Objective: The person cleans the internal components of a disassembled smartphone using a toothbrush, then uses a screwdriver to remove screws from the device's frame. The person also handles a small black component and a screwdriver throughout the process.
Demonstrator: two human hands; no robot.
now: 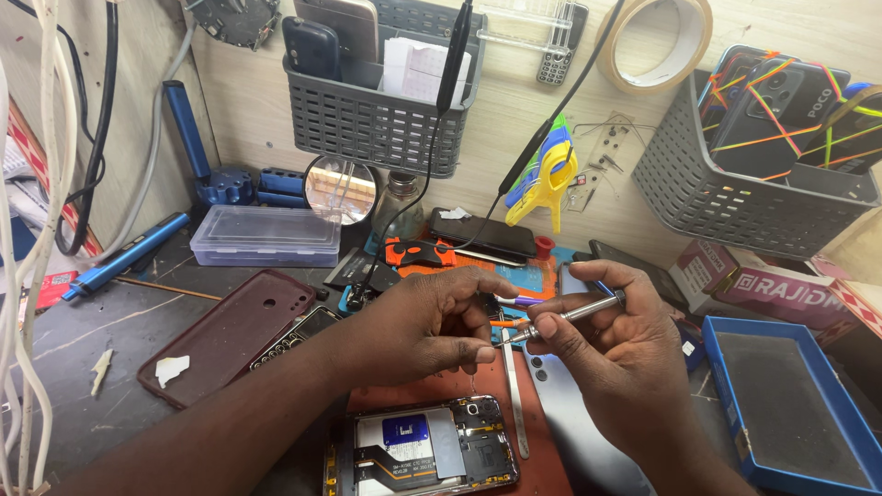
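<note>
Nearest: opened phone, glossy innards bare, flat on reddish mat. Just above, right hand pinching slim metal screwdriver; left hand fingertips pressed on its tip. Beyond, maroon phone case, clear plastic box. Right, pink-white carton under grey slatted basket.

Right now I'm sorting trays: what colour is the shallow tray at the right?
Blue tray with a dark grey inside; the head view shows it.
</note>
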